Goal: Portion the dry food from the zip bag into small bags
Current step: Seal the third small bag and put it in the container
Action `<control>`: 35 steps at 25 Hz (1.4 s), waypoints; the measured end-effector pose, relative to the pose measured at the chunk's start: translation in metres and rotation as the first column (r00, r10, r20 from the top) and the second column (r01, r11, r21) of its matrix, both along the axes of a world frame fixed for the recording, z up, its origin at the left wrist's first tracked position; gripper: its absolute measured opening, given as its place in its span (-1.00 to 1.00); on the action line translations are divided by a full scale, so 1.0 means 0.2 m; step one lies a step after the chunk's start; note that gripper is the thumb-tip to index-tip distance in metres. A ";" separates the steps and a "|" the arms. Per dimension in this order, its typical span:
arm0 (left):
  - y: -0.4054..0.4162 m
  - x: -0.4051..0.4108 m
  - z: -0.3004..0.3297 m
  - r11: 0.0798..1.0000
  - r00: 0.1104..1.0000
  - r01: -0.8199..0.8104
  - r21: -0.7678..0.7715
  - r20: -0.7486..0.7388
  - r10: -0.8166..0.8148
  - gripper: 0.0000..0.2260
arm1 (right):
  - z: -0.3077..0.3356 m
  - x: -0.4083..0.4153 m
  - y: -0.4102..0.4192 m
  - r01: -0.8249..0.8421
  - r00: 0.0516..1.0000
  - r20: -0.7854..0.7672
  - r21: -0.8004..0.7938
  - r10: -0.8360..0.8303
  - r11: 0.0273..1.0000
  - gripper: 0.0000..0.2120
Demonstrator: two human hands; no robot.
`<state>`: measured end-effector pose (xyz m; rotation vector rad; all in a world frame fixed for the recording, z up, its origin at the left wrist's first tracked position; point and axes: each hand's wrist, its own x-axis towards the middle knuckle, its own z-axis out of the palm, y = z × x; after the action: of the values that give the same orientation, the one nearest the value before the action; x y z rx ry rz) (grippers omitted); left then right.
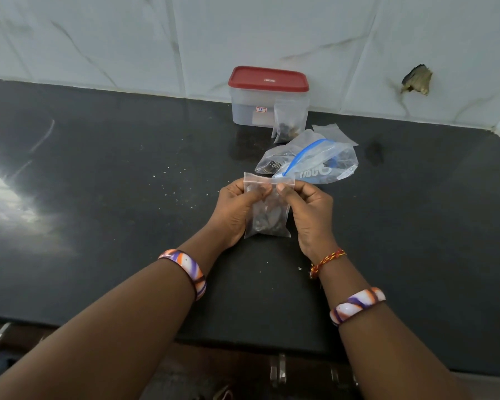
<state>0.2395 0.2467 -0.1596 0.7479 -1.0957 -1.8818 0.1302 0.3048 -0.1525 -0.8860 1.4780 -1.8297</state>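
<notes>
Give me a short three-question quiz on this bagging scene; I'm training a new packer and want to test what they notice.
1. True or false: both hands pinch the top of the small bag.
2. What leans against the red-lidded container? A) a filled small bag B) a spoon C) a cup
3. What colour is the closure strip on the zip bag?

Key:
1. True. The left hand and right hand hold it near its seal, above the counter, with dark food inside.
2. A: a filled small bag stands against its front.
3. Blue.
</notes>
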 end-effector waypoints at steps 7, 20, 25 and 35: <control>0.02 0.00 0.00 0.999 0.999 -0.032 -0.033 -0.033 0.031 -0.92 | -0.04 -0.01 -0.01 -0.026 0.998 0.049 -0.013 0.027 1.000 -0.90; 0.01 0.01 0.01 1.000 1.000 -0.001 0.006 -0.008 0.001 -0.89 | -0.02 -0.02 0.01 -0.082 0.996 0.026 -0.027 0.082 0.996 -0.84; 0.01 0.00 0.01 0.998 0.998 -0.008 0.060 -0.059 0.012 -0.85 | -0.02 -0.03 0.01 -0.042 0.983 0.178 -0.041 0.049 0.998 -0.82; 0.01 0.00 -0.01 0.997 1.000 -0.018 -0.078 -0.016 0.016 -0.91 | -0.04 -0.02 0.01 -0.077 0.996 0.039 -0.053 0.079 0.996 -0.88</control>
<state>0.2392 0.2494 -0.1611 0.6955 -1.1427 -1.8170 0.1271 0.3061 -0.1598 -0.9126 1.3579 -1.8252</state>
